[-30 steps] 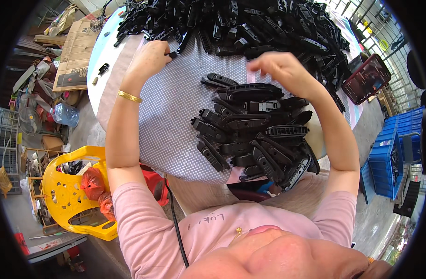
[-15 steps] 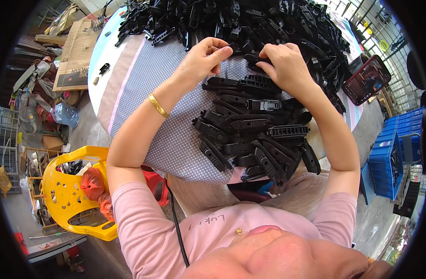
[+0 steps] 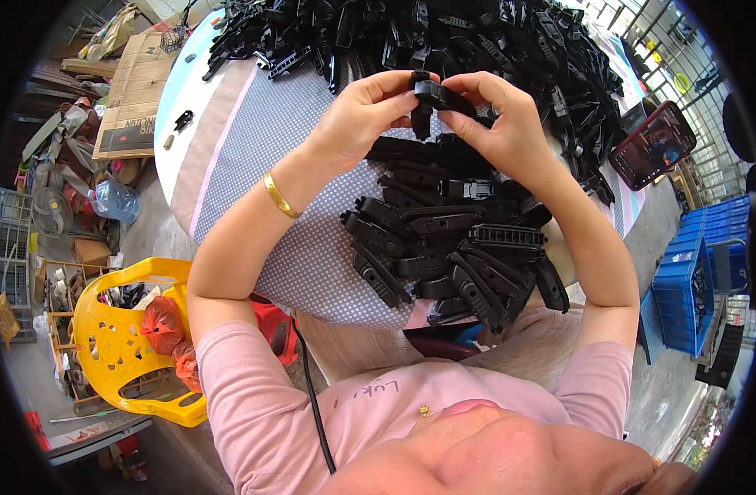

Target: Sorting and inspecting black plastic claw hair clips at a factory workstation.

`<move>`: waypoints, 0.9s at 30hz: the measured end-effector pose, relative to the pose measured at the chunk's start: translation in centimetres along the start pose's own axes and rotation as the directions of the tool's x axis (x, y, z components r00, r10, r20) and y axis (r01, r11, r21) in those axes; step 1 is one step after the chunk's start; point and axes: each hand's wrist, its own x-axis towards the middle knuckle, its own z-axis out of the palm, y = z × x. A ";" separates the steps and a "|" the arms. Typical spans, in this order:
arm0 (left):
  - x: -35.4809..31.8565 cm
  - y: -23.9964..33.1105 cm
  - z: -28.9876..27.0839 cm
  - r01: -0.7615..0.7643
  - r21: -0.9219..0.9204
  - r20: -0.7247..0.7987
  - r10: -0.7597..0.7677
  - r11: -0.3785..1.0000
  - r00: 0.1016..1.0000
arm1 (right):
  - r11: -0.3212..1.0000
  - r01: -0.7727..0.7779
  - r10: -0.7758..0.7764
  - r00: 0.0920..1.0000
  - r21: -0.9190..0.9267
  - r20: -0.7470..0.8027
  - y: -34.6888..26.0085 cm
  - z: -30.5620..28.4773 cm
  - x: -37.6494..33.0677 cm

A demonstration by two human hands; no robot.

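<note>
Above the far part of the round table, my left hand [image 3: 357, 120] pinches a slim black plastic piece [image 3: 422, 124] that hangs upright from the fingertips. Between the thumb and fingers of my right hand [image 3: 506, 128] is a second black plastic part [image 3: 446, 97], thicker and rounded. The two pieces meet and cross between my hands; I cannot tell whether they are joined. Just below them lies a heap of long black plastic parts [image 3: 440, 223], some with ladder-like ribs. A larger pile of black parts [image 3: 493, 41] covers the far side.
A dotted and striped cloth covers the table [image 3: 287, 239]. At the right edge stands a phone [image 3: 654, 147] with a lit screen. Blue crates [image 3: 683, 305] are on the floor to the right. A yellow plastic chair [image 3: 106, 330] with red bags [image 3: 163, 326] stands at left.
Both hands have lifted slightly from the far pile and come closer together. Two black pieces now show clearly between the fingers, touching each other.
</note>
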 end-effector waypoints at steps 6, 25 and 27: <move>-0.5 0.5 1.7 -0.111 0.100 -0.135 0.124 0.989 0.983 | 0.996 -0.058 0.055 0.998 -0.072 -0.039 -0.7 -0.1 -0.3; -0.9 1.2 2.0 -0.191 0.326 -0.101 0.235 0.926 0.967 | 0.996 -0.056 0.065 0.986 -0.063 0.156 -0.6 -1.4 0.1; -0.8 1.2 1.9 -0.233 0.346 -0.093 0.281 0.909 0.955 | 0.987 -0.035 0.062 0.984 -0.160 0.165 -1.0 -1.6 0.0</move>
